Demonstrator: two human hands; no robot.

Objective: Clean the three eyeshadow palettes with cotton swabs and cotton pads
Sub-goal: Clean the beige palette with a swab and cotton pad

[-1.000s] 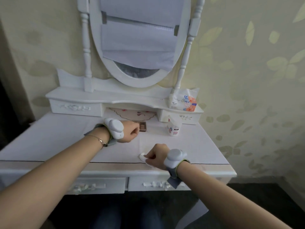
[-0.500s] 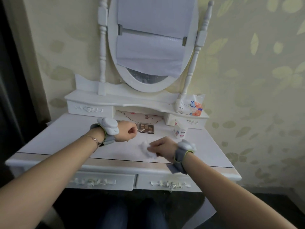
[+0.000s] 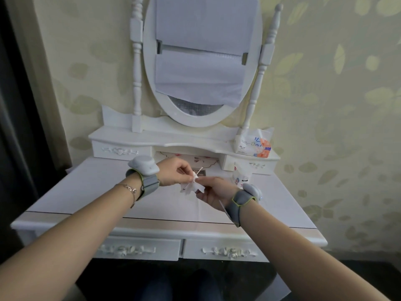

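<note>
From the head view, both hands meet above the surface (image 3: 86,192), lifted clear so the work sits close under the eyes. The left hand (image 3: 173,172) pinches a swab (image 3: 198,171), its free end angled up and away; the right hand (image 3: 213,193) has its grip closed on a crumpled pad (image 3: 192,187), pressed against the swab, probably to wipe it. No palette is visible; the hands likely hide it. A tissue pack (image 3: 252,145) sits on the shelf (image 3: 130,137), a small carton (image 3: 240,175) below, within reach.
</note>
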